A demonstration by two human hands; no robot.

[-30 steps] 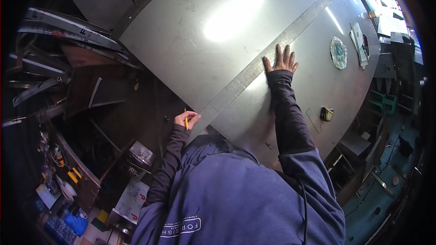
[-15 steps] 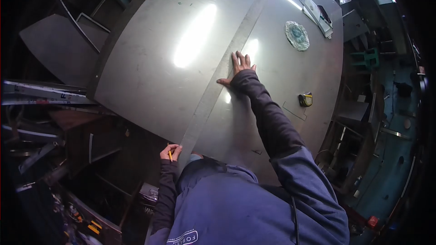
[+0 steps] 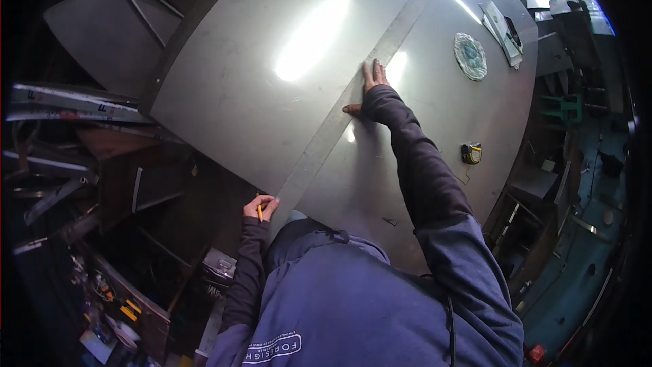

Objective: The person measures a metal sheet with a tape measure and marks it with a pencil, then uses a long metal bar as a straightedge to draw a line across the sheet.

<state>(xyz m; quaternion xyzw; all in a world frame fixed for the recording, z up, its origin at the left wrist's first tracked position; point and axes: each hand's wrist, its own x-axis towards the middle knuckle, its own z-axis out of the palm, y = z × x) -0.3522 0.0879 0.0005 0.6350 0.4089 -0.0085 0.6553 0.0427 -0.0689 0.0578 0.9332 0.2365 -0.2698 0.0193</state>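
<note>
Pinched between the fingers of the left hand (image 3: 262, 206) is a yellow pencil (image 3: 259, 213), held at the near end of a long metal strip (image 3: 319, 146). The right hand (image 3: 371, 81) is laid flat and open on the strip farther up, thumb out. The strip lies slantwise across a big steel sheet (image 3: 238, 95) streaked with glare. A tape measure (image 3: 471, 153) and a round disc (image 3: 471, 56) are seen well to the right. Metal offcuts (image 3: 75, 105) are stacked at the left. The pencil's tip is hidden, and the sheet's near edge is covered by the hooded top (image 3: 339, 299).
</note>
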